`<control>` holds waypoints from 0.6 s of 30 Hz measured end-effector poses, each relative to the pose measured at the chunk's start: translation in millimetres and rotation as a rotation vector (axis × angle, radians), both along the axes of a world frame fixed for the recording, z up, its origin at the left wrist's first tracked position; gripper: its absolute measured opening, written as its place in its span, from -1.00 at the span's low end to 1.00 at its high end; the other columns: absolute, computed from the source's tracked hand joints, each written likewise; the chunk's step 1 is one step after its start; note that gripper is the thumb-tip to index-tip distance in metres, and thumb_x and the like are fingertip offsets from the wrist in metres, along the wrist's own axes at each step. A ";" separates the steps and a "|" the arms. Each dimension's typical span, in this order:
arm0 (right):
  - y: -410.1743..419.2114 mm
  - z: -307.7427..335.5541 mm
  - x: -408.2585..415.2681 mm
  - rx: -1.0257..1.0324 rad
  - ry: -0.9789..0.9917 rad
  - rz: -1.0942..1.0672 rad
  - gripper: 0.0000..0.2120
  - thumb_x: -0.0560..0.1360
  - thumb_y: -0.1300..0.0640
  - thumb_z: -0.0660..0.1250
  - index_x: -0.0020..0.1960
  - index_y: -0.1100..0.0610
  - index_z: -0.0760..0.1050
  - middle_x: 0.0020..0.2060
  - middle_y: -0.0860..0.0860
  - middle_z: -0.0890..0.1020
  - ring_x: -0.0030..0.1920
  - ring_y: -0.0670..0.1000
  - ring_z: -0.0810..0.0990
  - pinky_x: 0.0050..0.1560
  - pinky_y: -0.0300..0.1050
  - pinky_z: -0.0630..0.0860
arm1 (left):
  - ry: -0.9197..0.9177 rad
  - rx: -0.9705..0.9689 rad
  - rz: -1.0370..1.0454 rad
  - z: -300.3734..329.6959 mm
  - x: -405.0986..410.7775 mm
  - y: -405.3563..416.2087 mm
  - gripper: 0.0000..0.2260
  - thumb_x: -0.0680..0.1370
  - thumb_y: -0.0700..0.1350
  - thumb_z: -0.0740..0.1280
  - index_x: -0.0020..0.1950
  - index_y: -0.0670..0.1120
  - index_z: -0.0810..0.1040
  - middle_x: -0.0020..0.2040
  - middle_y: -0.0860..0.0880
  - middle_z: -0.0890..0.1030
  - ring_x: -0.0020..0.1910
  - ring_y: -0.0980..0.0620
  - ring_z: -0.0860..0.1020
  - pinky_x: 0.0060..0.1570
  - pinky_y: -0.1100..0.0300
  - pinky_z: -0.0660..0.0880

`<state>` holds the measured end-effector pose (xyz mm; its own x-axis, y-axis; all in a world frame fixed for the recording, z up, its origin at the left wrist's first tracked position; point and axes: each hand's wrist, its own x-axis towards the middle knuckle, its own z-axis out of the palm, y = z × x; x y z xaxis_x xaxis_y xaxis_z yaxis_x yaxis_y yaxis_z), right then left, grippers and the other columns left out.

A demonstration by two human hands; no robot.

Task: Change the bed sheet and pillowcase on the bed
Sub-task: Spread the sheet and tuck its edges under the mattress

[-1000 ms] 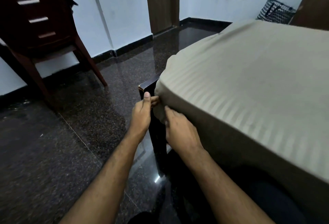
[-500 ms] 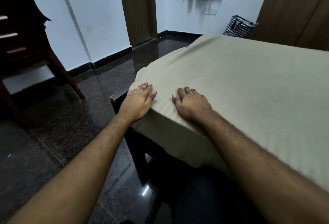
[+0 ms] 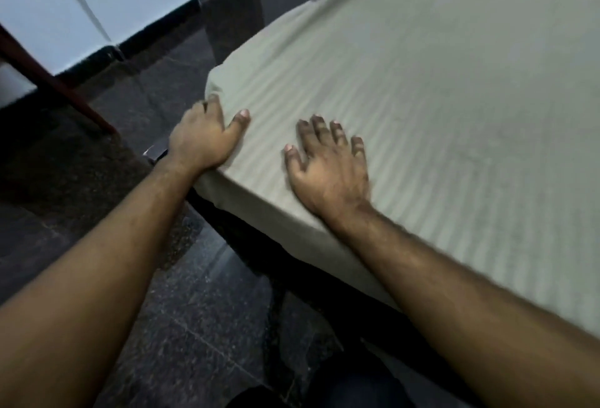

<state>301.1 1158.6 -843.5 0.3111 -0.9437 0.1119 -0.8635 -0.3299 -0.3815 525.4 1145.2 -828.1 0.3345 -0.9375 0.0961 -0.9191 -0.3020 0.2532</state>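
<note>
The striped beige bed sheet [image 3: 422,89] lies flat over the bed, its stripes running away toward the far right, while the left hand [image 3: 203,138] cups its near corner and the right hand [image 3: 328,167] presses flat, fingers spread, beside it.

Both forearms are bare from the bottom edge of the view up to the wrists, with no sleeve, watch, band or ring showing on either. The left hand [image 3: 203,138] and the right hand [image 3: 328,167] have short, pale nails (the view is blurred, so finer detail cannot be told). Fine hair shows along the right forearm. Below the right forearm, dark clothing [image 3: 350,388] covers a leg.
</note>
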 end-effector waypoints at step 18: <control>-2.2 0.3 3.8 0.004 0.169 -0.015 -0.35 0.61 -0.19 0.05 0.64 -0.01 0.10 0.63 0.00 0.13 0.63 0.11 0.05 0.56 0.23 0.01 | 0.253 0.404 -0.048 6.2 14.1 -11.5 0.37 0.08 0.67 0.11 0.60 -0.05 -0.43 0.62 -0.13 -0.38 0.60 -0.10 -0.36 0.52 -0.09 -0.35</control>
